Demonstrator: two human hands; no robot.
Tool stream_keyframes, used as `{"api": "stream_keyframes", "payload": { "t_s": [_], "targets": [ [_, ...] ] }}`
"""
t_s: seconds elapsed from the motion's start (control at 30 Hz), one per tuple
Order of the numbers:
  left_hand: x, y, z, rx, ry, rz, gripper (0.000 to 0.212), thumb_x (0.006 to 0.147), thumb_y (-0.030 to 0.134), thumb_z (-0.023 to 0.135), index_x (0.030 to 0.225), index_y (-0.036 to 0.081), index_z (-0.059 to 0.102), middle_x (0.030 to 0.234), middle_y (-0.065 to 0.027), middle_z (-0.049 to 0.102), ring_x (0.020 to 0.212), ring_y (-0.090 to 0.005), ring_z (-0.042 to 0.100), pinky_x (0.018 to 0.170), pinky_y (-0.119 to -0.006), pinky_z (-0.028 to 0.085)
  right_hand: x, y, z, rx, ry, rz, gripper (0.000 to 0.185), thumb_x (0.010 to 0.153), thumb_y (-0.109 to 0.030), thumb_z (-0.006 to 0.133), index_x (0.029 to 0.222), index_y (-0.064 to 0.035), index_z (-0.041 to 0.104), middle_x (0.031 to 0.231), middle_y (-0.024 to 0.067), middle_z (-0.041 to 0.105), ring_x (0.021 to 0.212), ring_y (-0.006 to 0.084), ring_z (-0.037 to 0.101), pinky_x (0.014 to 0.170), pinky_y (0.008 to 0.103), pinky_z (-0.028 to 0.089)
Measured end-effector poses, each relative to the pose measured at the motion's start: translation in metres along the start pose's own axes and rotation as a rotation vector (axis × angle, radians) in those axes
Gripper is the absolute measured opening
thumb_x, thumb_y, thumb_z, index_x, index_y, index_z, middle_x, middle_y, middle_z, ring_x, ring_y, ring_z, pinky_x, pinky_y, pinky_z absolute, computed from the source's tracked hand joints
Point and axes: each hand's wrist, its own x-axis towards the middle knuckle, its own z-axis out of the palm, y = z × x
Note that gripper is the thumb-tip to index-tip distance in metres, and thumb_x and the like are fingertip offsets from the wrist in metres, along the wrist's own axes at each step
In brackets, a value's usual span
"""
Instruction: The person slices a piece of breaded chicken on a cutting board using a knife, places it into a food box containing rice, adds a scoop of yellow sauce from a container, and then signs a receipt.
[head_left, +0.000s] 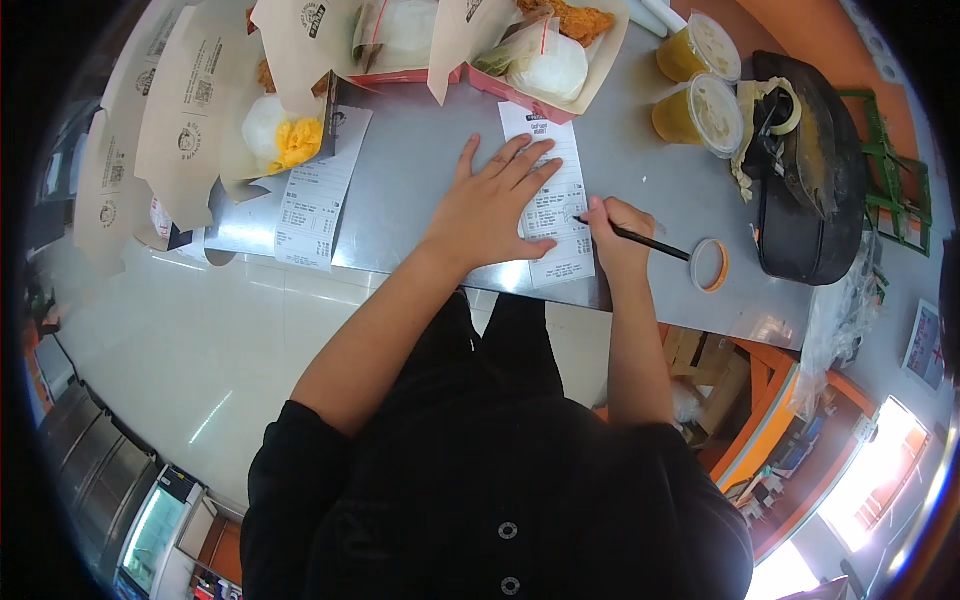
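A long printed receipt (562, 262) lies on the steel table (405, 157), its top end against an open paper meal box (517, 97). My left hand (487, 202) is spread flat over the receipt's left side, fingers apart. In my right hand (626, 229) is a slim black pen (656, 246), its tip at the receipt's printed lines. That box holds wrapped rice (551, 67) and fried chicken (577, 24). Further left, a second receipt (307, 232) lies partly under another box with rice and yellow egg (298, 141).
More open meal boxes (176, 135) line the left and back. Two lidded plastic cups (675, 116) stand at the right. Beside them are a black case (799, 232), a tape roll (787, 109) and an orange-rimmed round piece (710, 265). The table's front edge is near my waist.
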Motion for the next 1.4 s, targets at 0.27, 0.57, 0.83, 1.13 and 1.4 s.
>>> {"api": "stream_keyframes", "payload": {
  "t_s": [0.27,0.57,0.83,1.13,1.4],
  "targets": [
    [0.0,0.001,0.002,0.025,0.011,0.01,0.084,0.063,0.048,0.072,0.136,0.018,0.042,0.144,-0.0018,0.035,0.136,-0.0198,0.029,0.109,-0.058,0.014,0.002,0.004,0.005,-0.021,0.066,-0.024,0.027,0.081,-0.011,0.064,0.062,0.0014,0.051,0.055,0.0146,0.049,0.046,0.025,0.046,0.047,0.0342,0.038],
    [-0.001,0.002,0.002,0.049,0.005,0.016,0.091,0.058,0.053,0.074,0.136,0.018,0.041,0.144,-0.0019,0.035,0.136,-0.0201,0.028,0.109,-0.059,0.015,-0.019,-0.004,-0.002,0.012,-0.045,-0.177,0.029,0.078,-0.008,0.067,0.058,-0.001,0.048,0.054,0.0136,0.047,0.046,0.0268,0.046,0.047,0.0347,0.038],
    [-0.001,0.001,0.002,0.051,0.002,0.009,0.092,0.057,0.053,0.074,0.136,0.018,0.041,0.145,-0.0018,0.035,0.136,-0.02,0.029,0.109,-0.058,0.015,-0.024,0.006,-0.004,0.016,0.031,-0.086,0.031,0.077,-0.007,0.068,0.056,-0.0015,0.046,0.051,0.012,0.043,0.045,0.0273,0.046,0.046,0.0358,0.038],
    [-0.002,0.001,0.004,0.055,0.011,0.017,0.092,0.057,0.052,0.074,0.136,0.018,0.041,0.144,-0.0018,0.035,0.135,-0.0201,0.029,0.109,-0.058,0.015,-0.029,-0.003,-0.005,-0.058,-0.037,-0.157,0.027,0.078,-0.008,0.067,0.061,-0.0007,0.047,0.056,0.0124,0.046,0.05,0.0276,0.048,0.05,0.0359,0.041],
    [-0.005,0.004,0.003,0.087,0.045,0.071,0.091,0.059,0.053,0.073,0.135,0.014,0.042,0.145,-0.0051,0.034,0.136,-0.0217,0.028,0.108,-0.062,0.013,-0.017,-0.004,-0.014,-0.186,0.1,-0.209,0.027,0.076,0.002,0.057,0.101,-0.007,0.062,0.1,0.013,0.059,0.082,0.0283,0.056,0.075,0.0375,0.046]
  ]
}}
